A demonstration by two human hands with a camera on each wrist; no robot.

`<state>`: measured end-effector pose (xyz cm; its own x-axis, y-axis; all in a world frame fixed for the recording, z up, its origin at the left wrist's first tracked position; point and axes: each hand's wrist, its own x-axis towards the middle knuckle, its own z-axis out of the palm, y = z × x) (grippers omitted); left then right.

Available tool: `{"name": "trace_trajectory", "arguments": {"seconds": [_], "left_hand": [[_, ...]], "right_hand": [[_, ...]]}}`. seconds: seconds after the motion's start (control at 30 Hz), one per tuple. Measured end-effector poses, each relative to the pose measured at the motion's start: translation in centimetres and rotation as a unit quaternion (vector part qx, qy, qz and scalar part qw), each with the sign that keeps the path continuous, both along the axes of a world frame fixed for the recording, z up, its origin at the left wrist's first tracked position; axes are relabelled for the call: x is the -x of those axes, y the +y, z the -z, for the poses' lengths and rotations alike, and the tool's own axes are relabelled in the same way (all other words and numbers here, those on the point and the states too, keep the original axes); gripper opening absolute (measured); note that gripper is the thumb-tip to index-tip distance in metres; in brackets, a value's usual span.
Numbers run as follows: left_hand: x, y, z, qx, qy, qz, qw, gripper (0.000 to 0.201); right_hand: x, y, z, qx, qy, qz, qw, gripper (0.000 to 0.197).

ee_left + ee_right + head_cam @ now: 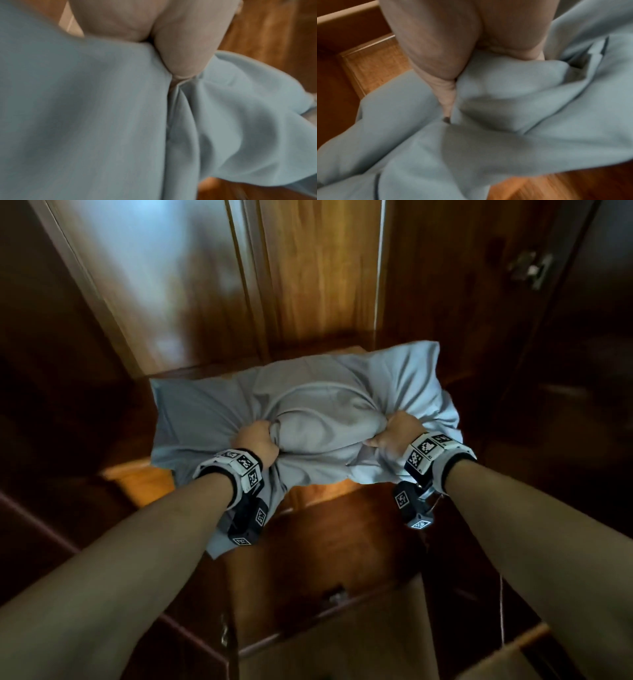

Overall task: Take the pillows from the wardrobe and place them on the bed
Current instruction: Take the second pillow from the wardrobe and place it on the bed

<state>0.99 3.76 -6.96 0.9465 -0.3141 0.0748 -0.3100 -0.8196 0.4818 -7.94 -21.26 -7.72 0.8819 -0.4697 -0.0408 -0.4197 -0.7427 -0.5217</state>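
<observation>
A light blue-grey pillow [318, 412] in a loose case hangs in front of the wooden wardrobe [308, 285], held up by both hands. My left hand [260, 440] grips a bunch of its fabric at the near left. My right hand [394, 433] grips the near right side the same way. In the left wrist view the pillow [85, 121] fills the frame, and my left hand [176, 56] pinches a fold. In the right wrist view the pillow [505, 121] is creased under my right hand [440, 65]. The bed is out of sight.
Wardrobe doors stand open on either side: a dark door [51, 371] at the left and another with a metal latch [529, 270] at the right. Below the pillow are wooden drawer fronts [329, 583] with a small handle [337, 595].
</observation>
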Motion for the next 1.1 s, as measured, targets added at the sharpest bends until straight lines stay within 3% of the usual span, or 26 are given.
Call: {"name": "trace_trajectory", "arguments": {"seconds": [0.07,0.23,0.4,0.57,0.73,0.87,1.1], "left_hand": [[4.4,0.3,1.7,-0.024,0.018,0.018,0.999,0.029],[13.1,0.8,8.4,-0.11,0.099,0.077,0.986,0.025],[20.7,1.3,17.4,-0.23,0.182,0.107,0.95,0.029],[28.2,-1.0,24.2,-0.305,0.223,0.185,0.907,0.034],[35.5,-5.2,28.0,-0.355,0.226,0.284,0.862,0.037],[43.2,-11.3,28.1,-0.372,0.21,0.37,0.825,0.04],[59.9,-27.4,26.5,-0.326,0.142,0.552,0.754,0.027]], "right_hand": [[5.0,0.7,2.3,-0.018,0.014,0.015,1.0,0.078],[16.7,2.9,9.3,-0.088,0.091,0.06,0.99,0.063],[26.4,5.1,18.3,-0.09,0.227,0.063,0.968,0.037],[36.1,5.9,26.4,-0.107,0.299,0.119,0.941,0.039],[46.8,5.5,28.5,-0.102,0.343,0.195,0.913,0.043],[56.2,3.0,28.0,-0.09,0.34,0.305,0.885,0.046],[76.0,-4.7,25.0,-0.157,0.248,0.536,0.792,0.036]]}}
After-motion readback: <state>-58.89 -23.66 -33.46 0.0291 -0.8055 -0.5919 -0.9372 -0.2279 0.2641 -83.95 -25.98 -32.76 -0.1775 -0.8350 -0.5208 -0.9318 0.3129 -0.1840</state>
